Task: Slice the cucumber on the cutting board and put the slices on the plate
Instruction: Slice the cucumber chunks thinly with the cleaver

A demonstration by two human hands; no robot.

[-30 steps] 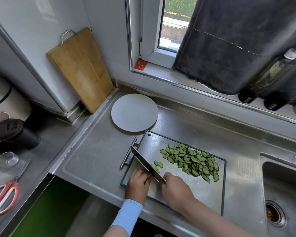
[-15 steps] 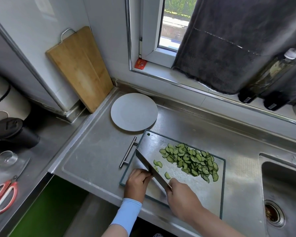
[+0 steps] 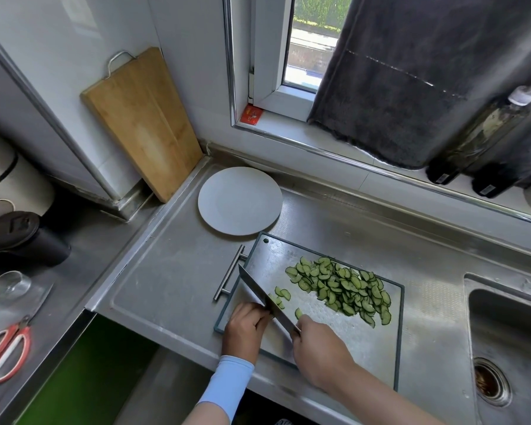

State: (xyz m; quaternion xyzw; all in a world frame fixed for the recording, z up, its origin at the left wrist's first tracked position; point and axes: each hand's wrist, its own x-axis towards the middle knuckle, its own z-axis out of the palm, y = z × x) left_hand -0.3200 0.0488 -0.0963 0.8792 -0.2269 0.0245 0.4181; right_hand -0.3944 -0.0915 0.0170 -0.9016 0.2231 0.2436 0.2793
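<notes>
At the cutting board's [image 3: 365, 342] 7 o'clock corner, your right hand [image 3: 319, 351] wraps the knife [image 3: 258, 291] handle. Your left hand [image 3: 246, 329] curls beside the blade, its contents hidden. The cucumber slices [image 3: 341, 286] heap mid-board. Slicing looks nearly done; next, transfer them to the plate [image 3: 239, 200] at 11 o'clock.

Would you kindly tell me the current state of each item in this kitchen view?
plate, no slices on it
cucumber slices, piled on the cutting board
knife, blade tilted over the board, gripped by the right hand
left hand, fingers curled beside the blade; anything held is hidden
wooden board, propped on end, leaning
scissors, closed, lying flat
</notes>
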